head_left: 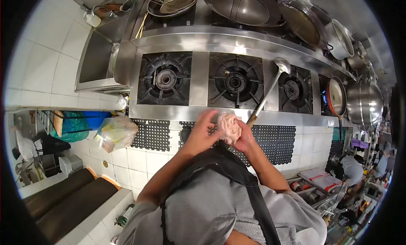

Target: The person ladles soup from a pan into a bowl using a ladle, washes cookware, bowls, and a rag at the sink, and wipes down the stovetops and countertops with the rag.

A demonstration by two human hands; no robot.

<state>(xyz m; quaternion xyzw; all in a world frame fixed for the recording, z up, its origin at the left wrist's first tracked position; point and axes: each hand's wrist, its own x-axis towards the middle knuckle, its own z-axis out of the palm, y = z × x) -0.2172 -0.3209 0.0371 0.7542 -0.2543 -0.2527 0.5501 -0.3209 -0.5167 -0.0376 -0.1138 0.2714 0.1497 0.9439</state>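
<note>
A crumpled, pinkish-white piece (229, 127), perhaps a cloth or raw meat, is held in front of the body near the stove's front edge. My right hand (245, 137) is wrapped round its right side. On its left side is my left hand (204, 133), fingers apart and slightly curled, with the fingertips near or touching it. Just beyond my right hand, a long-handled metal ladle (270, 89) rests across the stove, its bowl up at the back and its wooden grip over the front edge.
The stove (198, 80) has several black burners. Pans and a wok (241, 8) stand along the back. A sink (103, 53) is at the left, a plastic bag (116, 133) below it. Black mats (272, 143) lie on the tiled floor. A large steel pot (364, 102) stands right; people are farther off.
</note>
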